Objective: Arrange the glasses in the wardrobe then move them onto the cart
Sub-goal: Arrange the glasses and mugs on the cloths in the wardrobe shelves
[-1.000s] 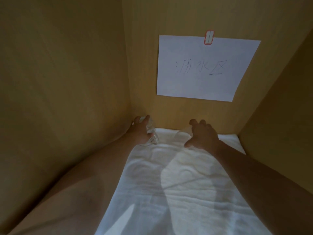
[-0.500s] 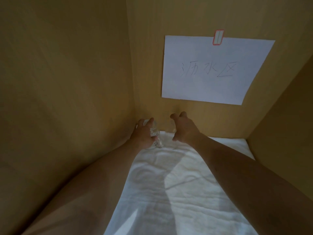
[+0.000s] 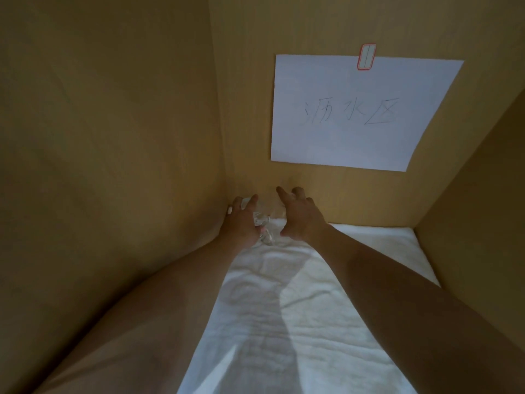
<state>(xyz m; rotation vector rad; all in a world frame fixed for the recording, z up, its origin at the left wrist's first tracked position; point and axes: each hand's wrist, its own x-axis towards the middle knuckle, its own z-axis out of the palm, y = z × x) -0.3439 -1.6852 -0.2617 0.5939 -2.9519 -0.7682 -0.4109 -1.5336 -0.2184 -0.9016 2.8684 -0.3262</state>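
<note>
Brought closer to the left hand (image 3: 241, 223), which grips a glass (image 3: 262, 226) in the back-left corner, the right hand (image 3: 301, 217) is spread just beside it.

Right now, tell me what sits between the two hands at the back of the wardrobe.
In the head view, clear glasses stand between the left hand and right hand, on the white cloth in the back left corner.
</note>
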